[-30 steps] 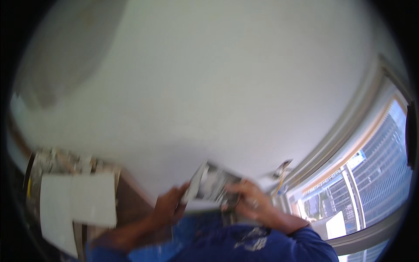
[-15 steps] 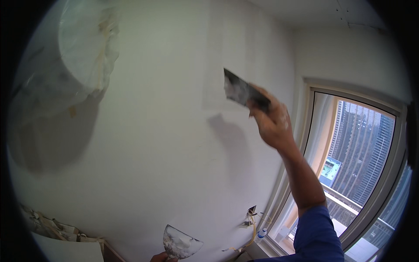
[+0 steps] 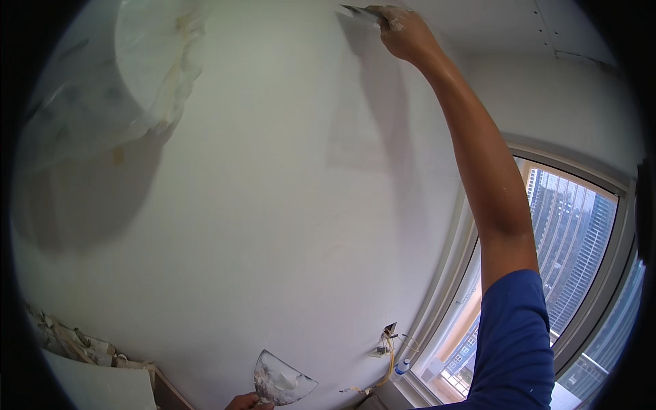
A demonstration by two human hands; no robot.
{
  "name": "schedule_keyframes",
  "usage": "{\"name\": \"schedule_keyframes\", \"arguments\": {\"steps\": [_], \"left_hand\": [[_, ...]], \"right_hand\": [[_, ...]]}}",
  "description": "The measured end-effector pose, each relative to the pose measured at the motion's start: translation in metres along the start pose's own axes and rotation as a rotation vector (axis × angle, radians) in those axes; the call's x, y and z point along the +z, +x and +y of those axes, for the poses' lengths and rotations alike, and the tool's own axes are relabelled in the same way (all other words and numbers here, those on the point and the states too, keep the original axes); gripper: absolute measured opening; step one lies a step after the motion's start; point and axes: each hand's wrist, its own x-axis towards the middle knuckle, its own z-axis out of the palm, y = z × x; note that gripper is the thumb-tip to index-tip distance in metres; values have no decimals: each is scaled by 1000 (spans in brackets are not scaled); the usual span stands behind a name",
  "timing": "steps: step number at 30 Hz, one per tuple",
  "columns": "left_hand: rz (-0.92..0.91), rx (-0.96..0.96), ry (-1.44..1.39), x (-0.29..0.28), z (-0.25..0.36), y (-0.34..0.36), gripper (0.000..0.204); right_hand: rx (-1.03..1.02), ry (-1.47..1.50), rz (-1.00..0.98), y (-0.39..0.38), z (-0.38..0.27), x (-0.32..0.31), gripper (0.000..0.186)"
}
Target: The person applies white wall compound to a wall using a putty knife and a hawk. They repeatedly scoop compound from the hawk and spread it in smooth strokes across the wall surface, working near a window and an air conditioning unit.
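Observation:
My right hand point(image 3: 403, 33) is raised high on the white wall point(image 3: 273, 191), closed on a flat metal putty knife point(image 3: 360, 11) whose blade lies at or very near the wall, casting a long shadow. My left hand point(image 3: 243, 402) is at the bottom edge, mostly out of frame, gripping a wide scraper point(image 3: 277, 379) with white putty on its blade. Behind the raised blade, the wall shows a faint darker patch below it.
A plastic-wrapped fixture point(image 3: 82, 82) juts from the upper left wall. Pale boards point(image 3: 102, 386) and debris sit lower left. An open wall box with loose yellow wires point(image 3: 389, 348) and a bottle point(image 3: 401, 369) are beside the window point(image 3: 567, 246) on the right. The ceiling point(image 3: 519, 20) is above.
My hands were together low with the blades; they separated, and my right hand rose with the putty knife to near the ceiling. The left scraper stayed low over the last half second.

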Motion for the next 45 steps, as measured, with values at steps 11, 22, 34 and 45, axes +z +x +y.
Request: {"name": "schedule_keyframes", "arguments": {"steps": [11, 22, 34, 45], "left_hand": [[4, 44, 21, 2, 14, -10, 30], [-12, 70, -23, 1, 12, -9, 34], [22, 61, -25, 1, 7, -6, 30], [-5, 71, -32, 0, 7, -8, 28]], "right_hand": [[-101, -50, 92, -41, -2, 43, 39], [0, -57, -21, 21, 2, 9, 45], [21, 11, -48, -35, -15, 21, 44], [12, 82, 52, -173, -84, 40, 44]]}}
